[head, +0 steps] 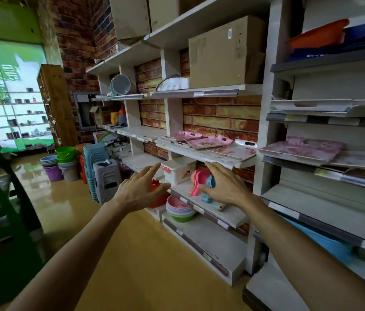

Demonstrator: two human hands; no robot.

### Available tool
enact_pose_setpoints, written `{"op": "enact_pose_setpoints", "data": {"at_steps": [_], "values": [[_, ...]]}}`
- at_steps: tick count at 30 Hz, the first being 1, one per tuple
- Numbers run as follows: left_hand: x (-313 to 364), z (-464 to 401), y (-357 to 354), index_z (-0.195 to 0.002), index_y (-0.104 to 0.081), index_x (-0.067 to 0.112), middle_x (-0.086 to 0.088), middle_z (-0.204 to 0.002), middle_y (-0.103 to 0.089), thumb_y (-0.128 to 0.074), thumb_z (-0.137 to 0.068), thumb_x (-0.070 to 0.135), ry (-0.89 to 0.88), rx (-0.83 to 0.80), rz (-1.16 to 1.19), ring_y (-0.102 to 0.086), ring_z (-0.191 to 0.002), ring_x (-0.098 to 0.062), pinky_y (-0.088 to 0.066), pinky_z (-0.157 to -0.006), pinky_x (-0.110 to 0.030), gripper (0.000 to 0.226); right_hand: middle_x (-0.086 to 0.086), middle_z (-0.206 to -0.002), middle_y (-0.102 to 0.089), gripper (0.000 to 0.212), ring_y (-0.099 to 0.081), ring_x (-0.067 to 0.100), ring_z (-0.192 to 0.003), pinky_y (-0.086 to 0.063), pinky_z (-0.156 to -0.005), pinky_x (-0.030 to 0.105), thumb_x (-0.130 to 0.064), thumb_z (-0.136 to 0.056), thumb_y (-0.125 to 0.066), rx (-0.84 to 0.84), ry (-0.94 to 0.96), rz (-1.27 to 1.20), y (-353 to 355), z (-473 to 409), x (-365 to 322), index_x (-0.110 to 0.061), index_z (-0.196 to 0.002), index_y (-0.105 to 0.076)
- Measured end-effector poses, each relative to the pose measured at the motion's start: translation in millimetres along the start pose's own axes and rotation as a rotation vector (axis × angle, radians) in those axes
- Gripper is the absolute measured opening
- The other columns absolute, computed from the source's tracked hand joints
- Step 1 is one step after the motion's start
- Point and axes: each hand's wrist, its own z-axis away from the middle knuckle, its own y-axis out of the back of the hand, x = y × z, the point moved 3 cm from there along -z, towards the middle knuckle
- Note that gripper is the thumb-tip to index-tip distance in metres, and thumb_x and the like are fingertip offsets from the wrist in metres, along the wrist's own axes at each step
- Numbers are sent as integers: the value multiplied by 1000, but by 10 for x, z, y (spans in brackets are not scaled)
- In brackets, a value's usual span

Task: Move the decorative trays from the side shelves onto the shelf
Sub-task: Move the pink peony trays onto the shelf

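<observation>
Several pink floral decorative trays (pixel 208 141) lie flat on a white side shelf (pixel 222 160) against the brick-pattern wall. More pink trays (pixel 300 149) rest on the sloped shelf (pixel 289 163) of the unit to the right. My left hand (pixel 140 189) and my right hand (pixel 224 185) are both stretched forward just below the side shelf, fingers spread, holding nothing. The right hand's fingertips are close under the shelf's front edge.
A white box (pixel 178 170), pink scoops (pixel 197 181) and stacked bowls (pixel 180 208) sit on lower shelves behind my hands. A large cardboard box (pixel 224 55) stands above. Stacked stools (pixel 100 171) and buckets (pixel 65 162) stand on the floor at left.
</observation>
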Motion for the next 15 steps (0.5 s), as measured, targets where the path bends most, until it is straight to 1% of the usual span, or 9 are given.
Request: {"op": "enact_pose_setpoints", "data": {"at_steps": [7,10,12,15], "values": [[-429,-1303,-226,-152,-6,41,3,-162,-15,-39,-89,68,36,-13,63,-25,-145,-30,-31,-113,-57,76,0,-158,-24,79,-30,26,-142,-31,-110,46,-53,-90,-53,-3,23,-49,-395,-1369,232,-22,-153,-17],[-616,-1811,-350,-152,-7,42,2,-162,-17,-41,-89,68,42,-10,110,-29,-144,-30,-35,-110,-58,76,-1,-161,-18,79,-25,26,-145,-29,-113,48,-53,-90,-53,-16,9,-62,-554,-1907,353,-24,-154,-16],[-754,-2109,-448,-152,-8,42,2,-161,-19,-41,-89,67,55,-7,109,-32,-142,-30,-37,-108,-59,75,-2,-161,-18,81,-25,25,-145,-30,-112,49,-55,-88,-53,-20,4,-66,-669,-2246,442,-25,-153,-16],[-1001,-2510,-602,-151,-9,43,2,-160,-21,-38,-87,71,67,-21,109,-36,-140,-30,-40,-106,-58,76,-3,-161,-20,80,-28,25,-143,-31,-111,48,-56,-88,-53,-31,-3,-62,-854,-2683,559,-26,-153,-17]]}}
